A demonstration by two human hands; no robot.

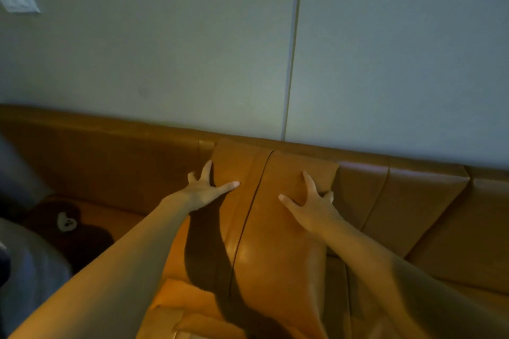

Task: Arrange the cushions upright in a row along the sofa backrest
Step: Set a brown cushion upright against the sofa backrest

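- Both bare forearms entered from the bottom edge, their upper parts cut off by the frame, and reached forward over the sofa seat (124, 221).
- Low down, folded tan edges lay in shadow; whether they were further cushions or seat seams could not be made out.
- At far left, a grey shape was cropped and blurred, and a dark plush toy (64, 224) lay on the seat, its form hard to read.
- The left hand (205, 190) lay flat, fingers spread wide, on the left part of the tan cushion (275, 228), with some fingers over its left edge.
- The right hand (311, 205) pressed the cushion's upper right, thumb splayed inward and fingers curled around the right edge, partly hidden.
- The cushion stood leaning against the sofa backrest (399, 190), its top near the backrest's rim, below the wall (165, 49).
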